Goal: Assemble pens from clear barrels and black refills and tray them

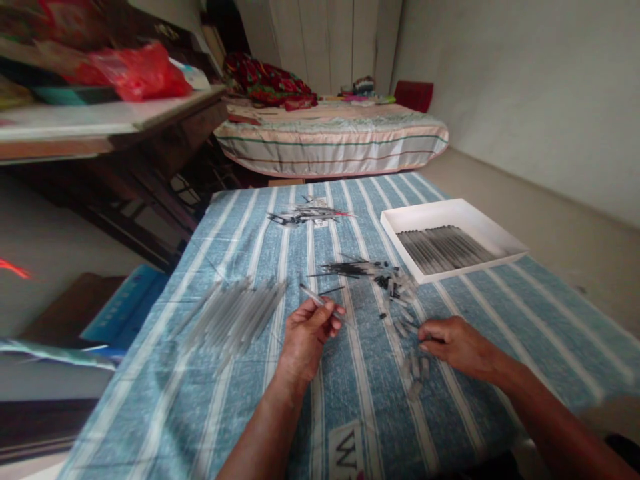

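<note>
My left hand (307,337) is closed around a pen (313,294) with a translucent grey barrel, tilted across the fingers above the striped cloth. To the right, my right hand (457,343) has thumb and forefinger pinched at the edge of a loose group of grey pen caps (414,370); a small cap seems to be between the fingertips, partly hidden. Left of my left hand lies a row of translucent grey pen barrels (235,317). Beyond my hands is a heap of thin black refills (350,268) with small black plugs (393,287) beside it.
An open white box (417,217) at the right holds a row of assembled-looking pens (445,248). More loose pen parts (313,213) lie at the table's far side. The blue striped cloth (200,413) covers the table. A bed (335,143) stands behind, a desk (125,123) at left.
</note>
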A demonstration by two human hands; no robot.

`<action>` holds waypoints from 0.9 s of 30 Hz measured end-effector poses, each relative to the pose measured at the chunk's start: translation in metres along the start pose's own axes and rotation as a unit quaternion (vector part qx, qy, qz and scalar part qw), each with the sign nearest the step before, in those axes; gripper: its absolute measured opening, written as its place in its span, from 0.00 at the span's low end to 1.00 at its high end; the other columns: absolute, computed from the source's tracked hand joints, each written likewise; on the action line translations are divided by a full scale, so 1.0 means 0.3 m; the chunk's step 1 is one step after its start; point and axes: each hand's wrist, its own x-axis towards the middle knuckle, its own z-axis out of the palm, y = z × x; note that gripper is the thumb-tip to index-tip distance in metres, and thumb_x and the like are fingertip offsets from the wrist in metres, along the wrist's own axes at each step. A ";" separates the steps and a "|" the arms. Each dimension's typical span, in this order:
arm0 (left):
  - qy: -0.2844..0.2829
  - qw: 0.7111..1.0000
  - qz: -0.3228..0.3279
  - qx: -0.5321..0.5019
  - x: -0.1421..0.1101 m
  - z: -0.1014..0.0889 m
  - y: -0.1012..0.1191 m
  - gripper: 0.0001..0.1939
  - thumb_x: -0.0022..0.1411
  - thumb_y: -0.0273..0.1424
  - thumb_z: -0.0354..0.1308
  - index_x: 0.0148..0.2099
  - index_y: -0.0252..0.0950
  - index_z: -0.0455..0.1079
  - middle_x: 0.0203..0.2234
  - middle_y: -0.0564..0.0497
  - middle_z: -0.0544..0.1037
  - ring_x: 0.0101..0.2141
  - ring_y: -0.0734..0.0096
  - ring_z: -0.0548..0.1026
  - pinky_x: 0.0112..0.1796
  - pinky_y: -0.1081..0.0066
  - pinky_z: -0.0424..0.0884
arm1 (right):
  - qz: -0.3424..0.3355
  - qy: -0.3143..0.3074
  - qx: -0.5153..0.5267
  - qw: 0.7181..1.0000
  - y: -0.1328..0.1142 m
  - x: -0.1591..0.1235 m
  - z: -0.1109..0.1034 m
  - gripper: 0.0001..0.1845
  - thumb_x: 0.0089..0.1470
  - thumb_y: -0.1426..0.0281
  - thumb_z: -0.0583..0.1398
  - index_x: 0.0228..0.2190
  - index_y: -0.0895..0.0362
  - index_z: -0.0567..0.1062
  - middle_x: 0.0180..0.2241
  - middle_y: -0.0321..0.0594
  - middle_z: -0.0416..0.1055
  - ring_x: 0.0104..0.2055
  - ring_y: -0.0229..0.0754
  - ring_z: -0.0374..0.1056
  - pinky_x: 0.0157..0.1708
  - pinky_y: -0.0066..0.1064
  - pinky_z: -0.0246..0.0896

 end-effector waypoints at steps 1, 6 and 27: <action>0.001 1.000 0.001 0.001 -0.001 0.001 0.001 0.08 0.50 0.30 0.63 0.31 0.32 0.68 0.24 0.50 0.78 0.19 0.80 0.69 0.20 0.79 0.63 | -0.001 -0.001 0.000 1.000 -0.001 0.000 0.002 0.09 0.50 0.68 0.54 0.24 0.58 0.72 0.21 0.34 0.66 0.25 0.36 0.62 0.26 0.26 0.51; 0.007 1.000 -0.004 0.002 -0.004 0.006 0.004 0.09 0.49 0.29 0.64 0.31 0.32 0.68 0.24 0.50 0.78 0.19 0.80 0.69 0.20 0.79 0.63 | -0.002 -0.016 0.001 1.000 -0.013 -0.003 0.014 0.09 0.49 0.68 0.55 0.25 0.58 0.73 0.20 0.33 0.66 0.24 0.36 0.61 0.25 0.25 0.49; 0.022 1.000 -0.005 0.001 -0.011 0.007 0.008 0.07 0.50 0.29 0.63 0.30 0.32 0.68 0.23 0.49 0.77 0.18 0.80 0.68 0.19 0.79 0.62 | 0.005 -0.029 -0.033 0.999 -0.043 0.015 0.023 0.11 0.51 0.67 0.52 0.25 0.57 0.73 0.22 0.35 0.68 0.25 0.37 0.64 0.27 0.27 0.50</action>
